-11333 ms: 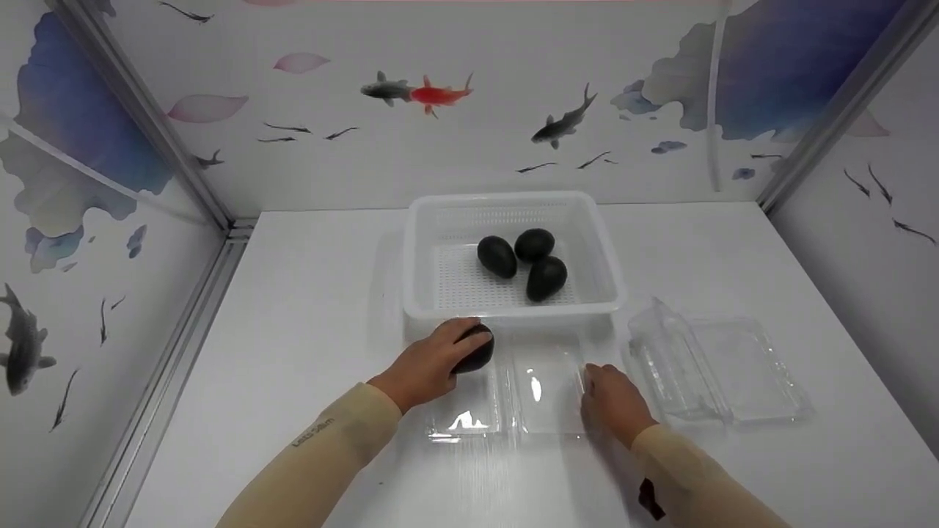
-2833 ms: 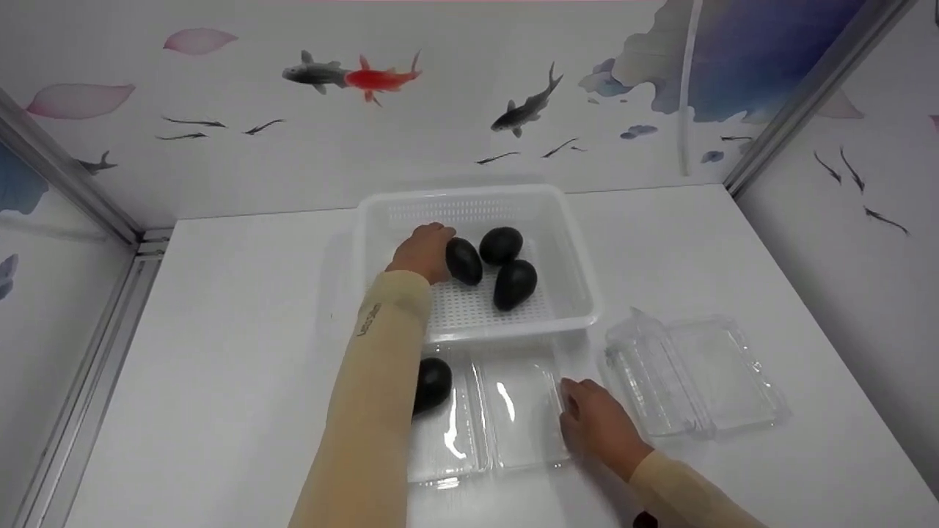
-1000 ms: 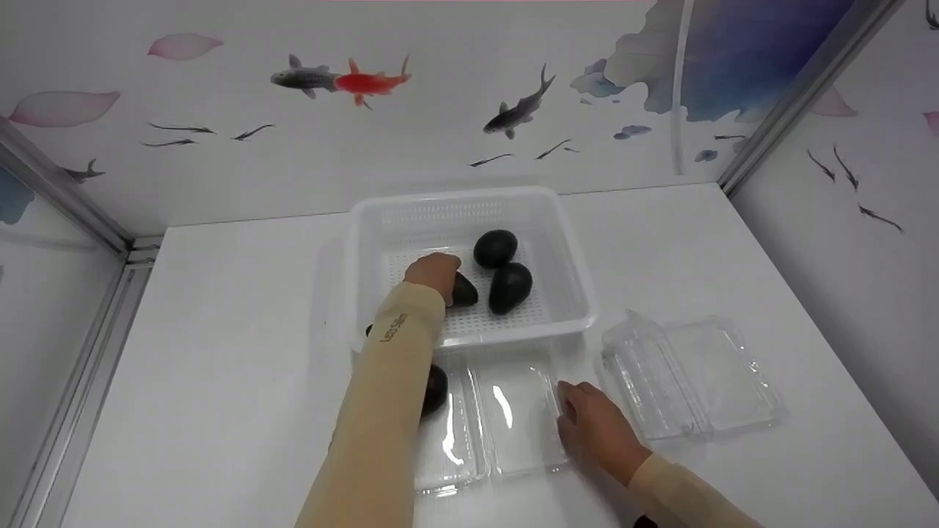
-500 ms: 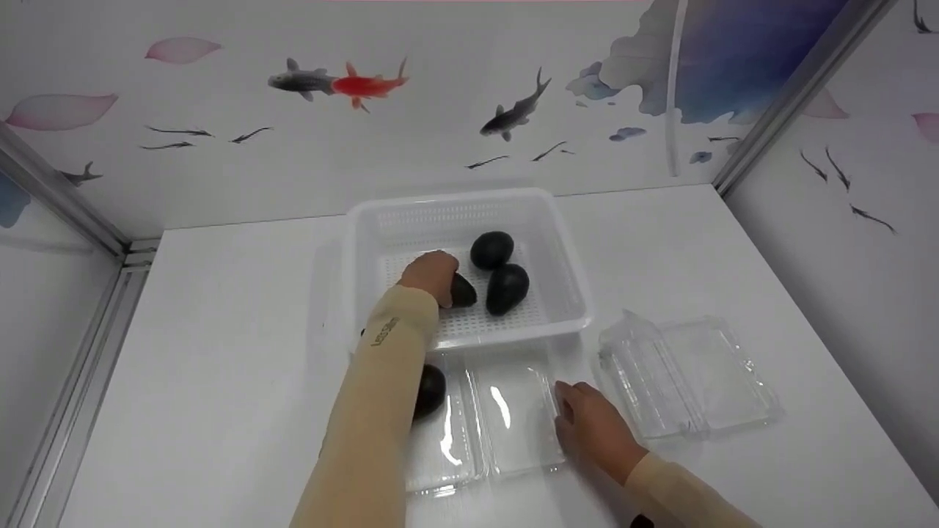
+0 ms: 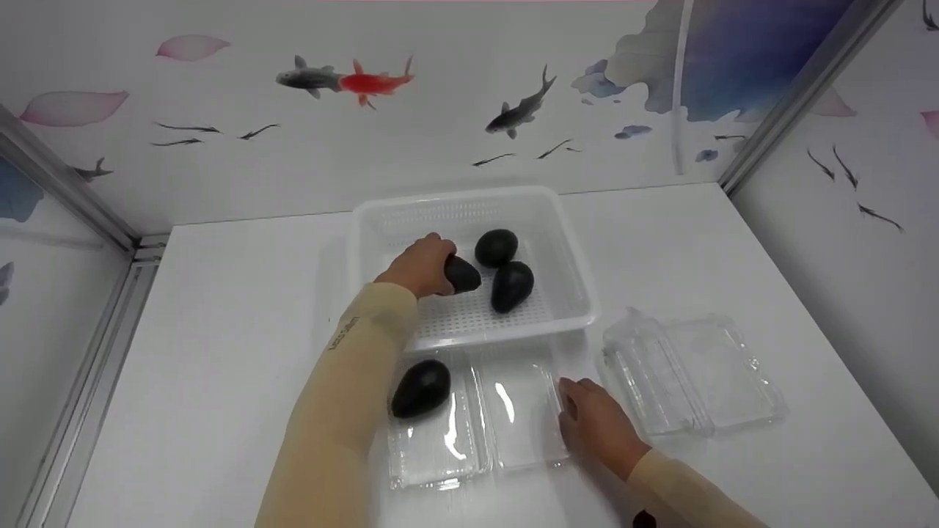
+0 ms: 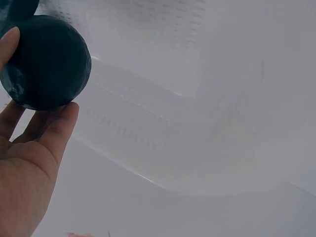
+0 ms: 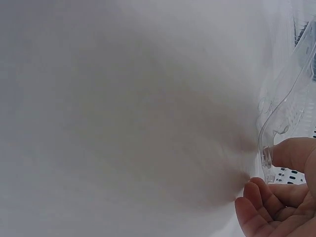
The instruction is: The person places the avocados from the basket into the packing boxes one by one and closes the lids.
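Note:
Inside the white plastic basket point(image 5: 506, 334), my left hand point(image 5: 422, 265) grips a dark avocado point(image 5: 463, 275), fingers over its far side and thumb at the near side. The left wrist view shows that avocado point(image 6: 49, 61) held by thumb and fingertips. Two more avocados point(image 5: 497, 248) lie beside it in the basket. In front stands an opened clear plastic clamshell box point(image 5: 513, 440); one avocado point(image 5: 422, 389) rests in its left half. My right hand point(image 5: 598, 425) pinches the box's right edge, the clear rim point(image 7: 264, 133) between thumb and curled fingers.
A second opened clear clamshell box point(image 5: 726, 374) lies on the white table point(image 5: 242, 352) to the right, its left part tilted up. Printed wall panels point(image 5: 440, 147) enclose the table at the back and both sides.
An avocado earlier in my left hand now lies in the box's left half. The left hand has gone into the basket, grasped another and raised it slightly. My right hand stays at the edge.

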`<state>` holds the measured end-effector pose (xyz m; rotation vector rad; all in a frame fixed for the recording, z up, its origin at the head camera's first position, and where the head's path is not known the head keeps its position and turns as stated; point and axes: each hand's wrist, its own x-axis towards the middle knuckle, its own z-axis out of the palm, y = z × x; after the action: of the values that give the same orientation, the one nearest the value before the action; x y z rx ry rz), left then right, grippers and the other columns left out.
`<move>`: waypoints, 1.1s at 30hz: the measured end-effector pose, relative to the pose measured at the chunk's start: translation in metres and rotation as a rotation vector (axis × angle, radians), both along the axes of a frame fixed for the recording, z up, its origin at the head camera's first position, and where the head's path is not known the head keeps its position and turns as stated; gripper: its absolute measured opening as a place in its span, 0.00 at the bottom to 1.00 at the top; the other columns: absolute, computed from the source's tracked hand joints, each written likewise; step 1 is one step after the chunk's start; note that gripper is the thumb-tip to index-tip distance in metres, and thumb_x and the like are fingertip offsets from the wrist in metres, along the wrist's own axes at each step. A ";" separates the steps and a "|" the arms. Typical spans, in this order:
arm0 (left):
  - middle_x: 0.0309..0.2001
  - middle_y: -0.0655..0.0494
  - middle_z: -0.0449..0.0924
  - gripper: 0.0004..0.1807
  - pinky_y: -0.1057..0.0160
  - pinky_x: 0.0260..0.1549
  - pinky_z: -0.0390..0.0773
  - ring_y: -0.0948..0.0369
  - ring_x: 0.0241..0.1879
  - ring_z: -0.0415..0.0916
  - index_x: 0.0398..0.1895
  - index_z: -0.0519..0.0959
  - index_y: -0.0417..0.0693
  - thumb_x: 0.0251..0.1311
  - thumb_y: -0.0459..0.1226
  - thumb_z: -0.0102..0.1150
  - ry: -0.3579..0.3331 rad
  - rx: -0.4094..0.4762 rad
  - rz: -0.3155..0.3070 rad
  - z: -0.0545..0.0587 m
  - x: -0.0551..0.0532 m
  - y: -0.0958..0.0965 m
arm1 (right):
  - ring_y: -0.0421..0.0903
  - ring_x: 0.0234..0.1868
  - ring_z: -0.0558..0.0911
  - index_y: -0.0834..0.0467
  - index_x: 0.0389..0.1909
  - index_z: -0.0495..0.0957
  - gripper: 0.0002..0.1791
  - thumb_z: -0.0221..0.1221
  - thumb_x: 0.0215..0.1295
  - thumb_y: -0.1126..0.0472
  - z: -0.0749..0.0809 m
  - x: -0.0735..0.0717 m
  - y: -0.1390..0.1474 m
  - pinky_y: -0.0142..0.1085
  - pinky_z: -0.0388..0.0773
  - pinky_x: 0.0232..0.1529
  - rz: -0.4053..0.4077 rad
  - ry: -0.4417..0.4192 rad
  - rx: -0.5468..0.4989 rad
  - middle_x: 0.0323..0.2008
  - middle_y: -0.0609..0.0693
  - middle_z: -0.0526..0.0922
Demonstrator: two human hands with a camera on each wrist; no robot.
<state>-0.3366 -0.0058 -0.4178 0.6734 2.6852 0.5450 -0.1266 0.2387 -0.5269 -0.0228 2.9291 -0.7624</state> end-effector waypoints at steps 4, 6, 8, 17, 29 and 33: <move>0.49 0.45 0.73 0.26 0.55 0.52 0.73 0.52 0.48 0.72 0.53 0.76 0.40 0.48 0.33 0.71 0.009 0.020 -0.009 0.005 0.003 -0.004 | 0.42 0.28 0.65 0.65 0.46 0.77 0.17 0.62 0.54 0.72 -0.001 -0.001 0.000 0.35 0.65 0.29 0.008 0.023 0.003 0.24 0.45 0.65; 0.50 0.45 0.73 0.27 0.55 0.53 0.73 0.52 0.49 0.72 0.54 0.76 0.41 0.49 0.33 0.71 0.008 0.024 -0.011 0.007 0.006 -0.004 | 0.42 0.28 0.65 0.64 0.45 0.77 0.16 0.62 0.54 0.72 -0.002 -0.001 0.000 0.35 0.65 0.29 0.007 0.022 0.005 0.24 0.45 0.65; 0.50 0.46 0.72 0.27 0.55 0.53 0.72 0.52 0.49 0.71 0.55 0.75 0.41 0.49 0.34 0.71 0.011 0.036 -0.013 0.010 0.009 -0.005 | 0.42 0.28 0.64 0.64 0.43 0.77 0.14 0.62 0.54 0.72 -0.002 -0.001 0.001 0.36 0.65 0.29 0.006 0.013 0.010 0.24 0.45 0.66; 0.50 0.47 0.71 0.27 0.55 0.52 0.72 0.54 0.48 0.69 0.56 0.73 0.41 0.52 0.36 0.69 0.068 0.126 -0.041 0.018 0.025 -0.015 | 0.43 0.29 0.66 0.65 0.47 0.77 0.17 0.61 0.54 0.71 -0.003 -0.001 0.000 0.38 0.66 0.31 0.008 0.024 -0.004 0.25 0.46 0.67; 0.52 0.48 0.68 0.27 0.55 0.52 0.73 0.54 0.51 0.67 0.57 0.72 0.43 0.53 0.38 0.69 0.128 0.213 0.004 0.015 0.049 -0.025 | 0.42 0.28 0.65 0.66 0.48 0.76 0.18 0.63 0.54 0.72 -0.003 0.001 0.000 0.36 0.64 0.30 0.030 0.056 0.001 0.25 0.46 0.65; 0.52 0.47 0.68 0.27 0.55 0.53 0.72 0.53 0.51 0.66 0.56 0.72 0.44 0.53 0.38 0.69 0.172 0.236 -0.003 0.012 0.057 -0.031 | 0.43 0.28 0.64 0.64 0.41 0.76 0.12 0.62 0.54 0.72 -0.002 0.001 -0.001 0.36 0.63 0.29 0.030 0.056 -0.014 0.24 0.46 0.65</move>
<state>-0.2791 -0.0372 -0.4055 0.8204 2.8032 0.8492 -0.1255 0.2372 -0.5290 -0.0913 2.9690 -0.7911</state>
